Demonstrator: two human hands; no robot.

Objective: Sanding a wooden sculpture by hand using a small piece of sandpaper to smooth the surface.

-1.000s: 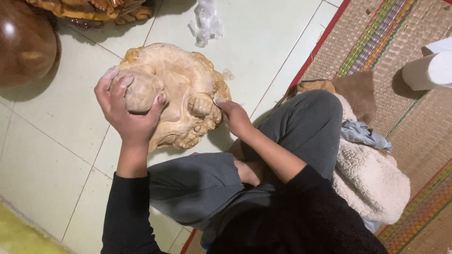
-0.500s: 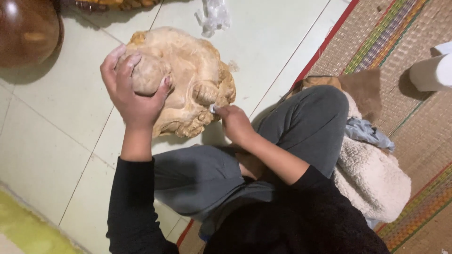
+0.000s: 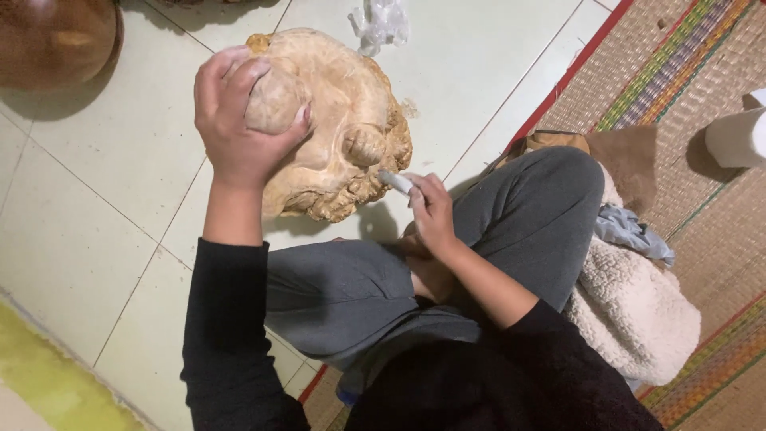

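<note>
A pale carved wooden figure (image 3: 343, 136), rounded and lumpy, stands tilted on the tiled floor in front of my knees. My left hand (image 3: 239, 128) is clamped over a round knob at its upper left. My right hand (image 3: 431, 211) pinches a small folded grey-white strip, probably sandpaper (image 3: 395, 181), just off the carving's lower right edge, not touching the wood. Both my arms are in black sleeves, and my legs in grey trousers are folded below.
A dark polished wooden object (image 3: 52, 36) sits at the top left. Crumpled clear plastic (image 3: 381, 22) lies behind the carving. At right lie a striped woven mat (image 3: 702, 215), a fleecy cream garment (image 3: 634, 307), brown sheets (image 3: 622, 156) and a white roll (image 3: 734, 136).
My right hand has drawn back from the carving's lower right side with the strip in it. My left hand keeps its grip on the knob. The view has shifted slightly.
</note>
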